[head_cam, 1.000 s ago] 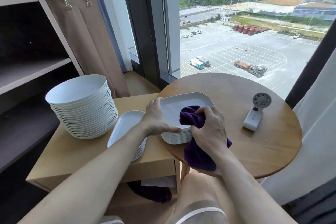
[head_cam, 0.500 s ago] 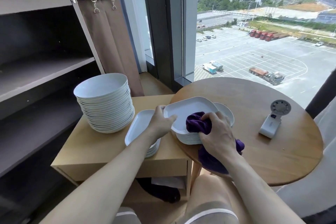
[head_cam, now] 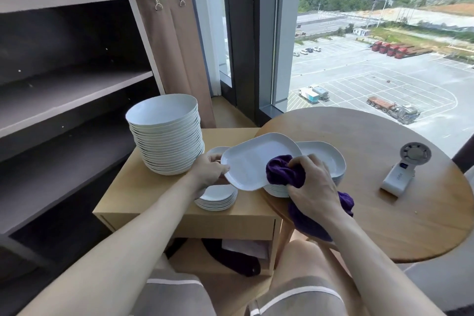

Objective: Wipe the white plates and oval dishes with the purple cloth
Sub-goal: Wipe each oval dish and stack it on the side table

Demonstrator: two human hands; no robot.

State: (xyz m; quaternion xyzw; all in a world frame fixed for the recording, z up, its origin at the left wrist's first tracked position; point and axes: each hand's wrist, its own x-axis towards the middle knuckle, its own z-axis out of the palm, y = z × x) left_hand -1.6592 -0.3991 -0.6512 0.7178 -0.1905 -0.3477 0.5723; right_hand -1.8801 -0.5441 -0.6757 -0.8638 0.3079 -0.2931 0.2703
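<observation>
White plates (head_cam: 164, 133), deep and round, stand in a tall stack at the far left of the square tabletop (head_cam: 138, 195), just right of the dark shelf unit (head_cam: 64, 90). No hand touches them, and whether they have been wiped cannot be told. Nearer and to their right, a low stack of oval dishes (head_cam: 218, 196) rests on the same tabletop. The left hand (head_cam: 209, 169) has its fingers curled round the left rim of a single oval dish (head_cam: 254, 161), thumb on top, and holds it raised and tilted between the two dish stacks. The purple cloth (head_cam: 284, 172) is bunched against the near right part of this dish, and its loose end hangs below the wrist over the near edge of the round tabletop (head_cam: 384, 226). The right hand (head_cam: 313, 185) is closed round the cloth and presses it to the dish. Behind that hand a second stack of oval dishes (head_cam: 325, 159) sits at the left edge of the round tabletop. A white handheld fan (head_cam: 402, 172) lies well apart on the right. The task appears to be mid-course, with one dish being wiped. The low left stack is probably the finished pile and the right stack the supply, though the surfaces do not confirm this.
</observation>
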